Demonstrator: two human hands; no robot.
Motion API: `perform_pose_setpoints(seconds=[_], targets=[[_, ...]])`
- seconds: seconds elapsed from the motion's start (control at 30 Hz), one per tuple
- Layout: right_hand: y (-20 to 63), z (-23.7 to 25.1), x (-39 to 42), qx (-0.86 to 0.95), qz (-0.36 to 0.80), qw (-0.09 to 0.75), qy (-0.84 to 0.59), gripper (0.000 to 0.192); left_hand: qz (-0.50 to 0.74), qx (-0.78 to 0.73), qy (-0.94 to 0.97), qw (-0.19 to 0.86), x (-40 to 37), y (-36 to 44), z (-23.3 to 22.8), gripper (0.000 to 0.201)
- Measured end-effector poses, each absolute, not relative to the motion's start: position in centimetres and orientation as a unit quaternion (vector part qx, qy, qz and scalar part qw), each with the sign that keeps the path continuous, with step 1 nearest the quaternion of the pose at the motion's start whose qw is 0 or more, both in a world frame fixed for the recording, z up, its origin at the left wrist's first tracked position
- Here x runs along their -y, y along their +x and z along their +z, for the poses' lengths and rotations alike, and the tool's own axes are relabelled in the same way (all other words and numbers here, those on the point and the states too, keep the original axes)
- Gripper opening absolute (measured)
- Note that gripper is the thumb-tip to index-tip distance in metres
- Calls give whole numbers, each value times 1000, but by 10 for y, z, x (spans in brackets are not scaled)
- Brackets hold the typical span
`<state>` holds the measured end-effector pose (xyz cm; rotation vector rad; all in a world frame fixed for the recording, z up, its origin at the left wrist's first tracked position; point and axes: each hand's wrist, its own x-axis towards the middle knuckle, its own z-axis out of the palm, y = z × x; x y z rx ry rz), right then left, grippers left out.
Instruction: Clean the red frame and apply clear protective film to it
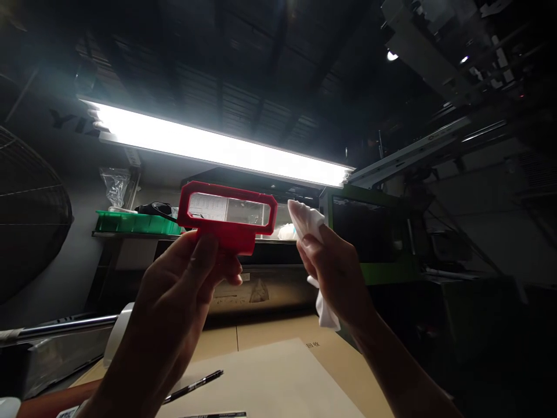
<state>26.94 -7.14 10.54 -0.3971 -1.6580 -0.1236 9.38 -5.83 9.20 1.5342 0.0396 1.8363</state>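
My left hand (183,290) holds up a red plastic frame (227,216) with a clear rectangular window, gripping it by its lower tab between thumb and fingers. The frame is raised toward the bright tube light (217,148). Just to the right of the frame, apart from it, my right hand (337,276) clutches a white cloth (307,220). The cloth sticks out above my fingers and hangs below my palm.
A cardboard-covered bench (278,360) lies below with a black pen (195,386) on it. A green tray (134,222) and a plastic bag (114,184) sit on a shelf at left. A fan guard (30,226) is far left, a green machine (369,232) right.
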Motion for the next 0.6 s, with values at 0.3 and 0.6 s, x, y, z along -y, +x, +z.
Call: perform_pose_setpoints(seconds=[0.3,0.6], targets=[[251,112,40,701,450,554,11,7,689,-19,611,388,56,98,92,16],[244,112,46,691,499,520,62,9,687,-28,613,389,59,100,93,17]])
